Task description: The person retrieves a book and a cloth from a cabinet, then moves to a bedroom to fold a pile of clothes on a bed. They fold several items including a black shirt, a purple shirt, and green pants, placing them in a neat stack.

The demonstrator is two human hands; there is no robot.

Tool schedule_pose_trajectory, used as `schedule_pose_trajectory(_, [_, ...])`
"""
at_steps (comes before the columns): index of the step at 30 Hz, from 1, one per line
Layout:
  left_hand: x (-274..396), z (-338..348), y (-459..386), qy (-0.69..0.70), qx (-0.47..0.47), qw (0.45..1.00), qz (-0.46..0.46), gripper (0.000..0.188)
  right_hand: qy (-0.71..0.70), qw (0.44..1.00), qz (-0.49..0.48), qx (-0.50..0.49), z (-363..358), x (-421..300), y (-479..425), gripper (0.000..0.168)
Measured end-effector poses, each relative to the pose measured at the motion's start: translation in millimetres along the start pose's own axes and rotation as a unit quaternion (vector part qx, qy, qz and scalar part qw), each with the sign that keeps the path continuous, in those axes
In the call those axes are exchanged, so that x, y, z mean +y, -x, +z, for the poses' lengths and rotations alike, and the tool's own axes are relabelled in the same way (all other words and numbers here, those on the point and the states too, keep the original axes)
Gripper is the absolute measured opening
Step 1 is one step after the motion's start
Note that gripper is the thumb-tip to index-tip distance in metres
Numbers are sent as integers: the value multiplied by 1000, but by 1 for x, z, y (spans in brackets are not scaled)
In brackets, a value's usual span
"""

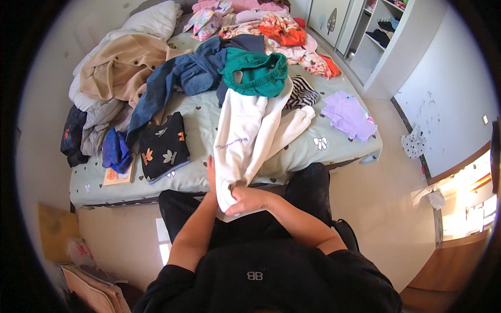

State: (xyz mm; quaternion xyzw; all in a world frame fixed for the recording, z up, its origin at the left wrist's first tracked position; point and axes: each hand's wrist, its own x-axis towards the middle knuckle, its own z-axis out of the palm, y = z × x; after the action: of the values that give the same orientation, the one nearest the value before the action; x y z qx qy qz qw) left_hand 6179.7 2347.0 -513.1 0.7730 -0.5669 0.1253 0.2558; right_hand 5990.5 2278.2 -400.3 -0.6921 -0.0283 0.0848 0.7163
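A long white cloth garment (239, 137) with purple lettering stretches from the bed's edge to my lap. My right hand (245, 199) grips its near end, fingers curled into the cloth. Along the garment's left edge lies my left hand (211, 174), fingers straight and pointing away from me; the cloth hides part of it. Green shorts (256, 88) with a gathered waistband rest over the far end of the white garment. To the left of my hands, a black printed garment (164, 150) lies folded on the bed.
The bed (203, 117) also bears blue denim clothing (195, 72), a tan buttoned coat (121, 64), a blue cloth bundle (117, 150), a striped garment (302, 93) and a lilac top (348, 115). Open shelves (381, 33) stand at the back right. A dotted cloth (414, 141) is by the wall.
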Motion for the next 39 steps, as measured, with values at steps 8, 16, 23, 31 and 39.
schedule_pose_trajectory(8, [57,1,34,212,-73,965,-136,70,-133,964,-52,-226,26,-10,-8,14])
schedule_pose_trajectory(16, [7,-27,-27,261,75,927,-258,71,-60,994,-81,-52,-31,-64,7,31])
schedule_pose_trajectory(23, [-22,19,-65,38,-58,977,-200,71,503,724,-82,464,-155,-74,-38,89])
schedule_pose_trajectory(31, [-19,14,-54,-9,-70,983,-172,71,417,755,149,483,-257,-2,-108,97])
schedule_pose_trajectory(39, [-26,11,-51,-31,-68,983,-170,72,-158,811,-52,561,-256,58,-66,39])
